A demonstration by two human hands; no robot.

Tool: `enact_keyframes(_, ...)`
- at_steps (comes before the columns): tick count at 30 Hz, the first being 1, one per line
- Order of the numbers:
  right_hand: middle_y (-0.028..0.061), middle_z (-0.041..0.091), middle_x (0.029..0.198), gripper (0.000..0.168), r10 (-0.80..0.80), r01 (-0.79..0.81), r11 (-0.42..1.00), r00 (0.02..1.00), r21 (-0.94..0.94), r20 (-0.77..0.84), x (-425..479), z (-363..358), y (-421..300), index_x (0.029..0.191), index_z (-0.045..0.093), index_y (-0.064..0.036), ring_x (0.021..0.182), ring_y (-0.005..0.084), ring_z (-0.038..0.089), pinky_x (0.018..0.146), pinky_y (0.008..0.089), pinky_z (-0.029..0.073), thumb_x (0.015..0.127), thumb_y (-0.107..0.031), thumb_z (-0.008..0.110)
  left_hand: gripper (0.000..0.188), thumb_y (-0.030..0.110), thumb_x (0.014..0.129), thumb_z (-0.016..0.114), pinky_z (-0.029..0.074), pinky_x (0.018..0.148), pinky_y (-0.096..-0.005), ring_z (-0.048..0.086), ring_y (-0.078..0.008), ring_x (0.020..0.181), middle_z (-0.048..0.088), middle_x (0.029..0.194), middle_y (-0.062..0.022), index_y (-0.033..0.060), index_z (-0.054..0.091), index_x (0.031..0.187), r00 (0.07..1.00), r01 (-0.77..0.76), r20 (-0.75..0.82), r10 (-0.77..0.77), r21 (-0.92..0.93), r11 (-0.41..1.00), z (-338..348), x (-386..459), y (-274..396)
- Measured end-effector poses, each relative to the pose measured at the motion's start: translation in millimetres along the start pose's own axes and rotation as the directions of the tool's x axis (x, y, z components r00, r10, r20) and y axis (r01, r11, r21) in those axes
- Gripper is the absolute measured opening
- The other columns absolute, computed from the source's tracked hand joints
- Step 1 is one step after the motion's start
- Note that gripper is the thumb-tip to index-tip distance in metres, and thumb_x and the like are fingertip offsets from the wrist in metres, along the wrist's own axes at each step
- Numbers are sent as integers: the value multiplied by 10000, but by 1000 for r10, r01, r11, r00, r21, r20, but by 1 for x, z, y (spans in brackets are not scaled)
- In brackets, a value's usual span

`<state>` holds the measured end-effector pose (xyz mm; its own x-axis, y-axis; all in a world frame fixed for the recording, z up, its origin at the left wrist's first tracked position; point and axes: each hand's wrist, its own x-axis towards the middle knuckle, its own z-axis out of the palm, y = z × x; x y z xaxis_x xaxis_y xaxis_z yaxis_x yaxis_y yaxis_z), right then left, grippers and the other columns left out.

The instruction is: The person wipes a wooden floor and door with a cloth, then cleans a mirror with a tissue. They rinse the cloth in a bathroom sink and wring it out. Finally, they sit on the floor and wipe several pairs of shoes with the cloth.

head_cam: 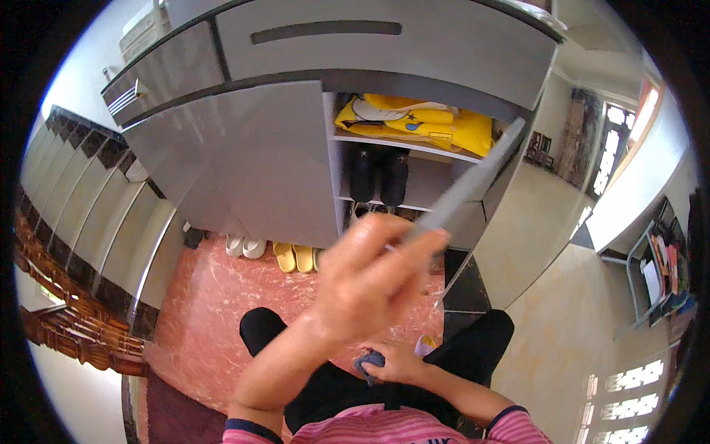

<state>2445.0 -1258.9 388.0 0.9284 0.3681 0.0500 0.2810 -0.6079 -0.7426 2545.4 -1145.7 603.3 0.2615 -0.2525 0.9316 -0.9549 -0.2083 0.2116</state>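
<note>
My left hand (371,277), blurred, is raised in front of the cabinet. Its fingers close on the near end of a long grey edge (477,172), apparently the top of an open cabinet door. Low between my knees, my right hand (396,361) grips a dark blue-grey cloth (370,363). Behind the left hand, the cabinet's open compartment shows yellow printed fabric items (416,122) on the upper shelf. Black footwear (380,175) stands on the shelf below. More shoes sit lower down, partly hidden by my left hand. The grey door (255,161) at the left is closed.
White shoes (246,246) and yellow slippers (294,257) stand along the cabinet's foot on a red marbled floor (222,294). A purple-and-yellow slipper (425,345) lies by my right knee. Stairs (111,216) rise at left. A metal rack (649,272) with books or papers stands at right.
</note>
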Motion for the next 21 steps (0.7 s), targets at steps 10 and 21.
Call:
enact_keyframes(10, 144, 576, 940, 387, 95, -120, 985, 976, -122, -196, -24, 20, 9, 1007, 520, -55, 862, 310, 559, 751, 377, 447, 717, -293, 614, 581, 401, 628, 639, 437, 498, -259, 495, -206, 676, 496, 911, -129, 6, 547, 1044, 967, -169, 114, 227, -379, 910, 43, -3, 51)
enact_keyframes(21, 145, 584, 911, 421, 269, -357, 919, 880, -169, -392, -54, -2, 32, 982, 518, 7, 792, 302, 585, 676, 340, 477, 672, -231, 674, 416, 157, 714, 662, 475, 611, -279, 541, -220, 774, 524, 1005, -107, 86, 518, 1098, 980, 106, 201, 4, -534, 839, 110, -48, 13)
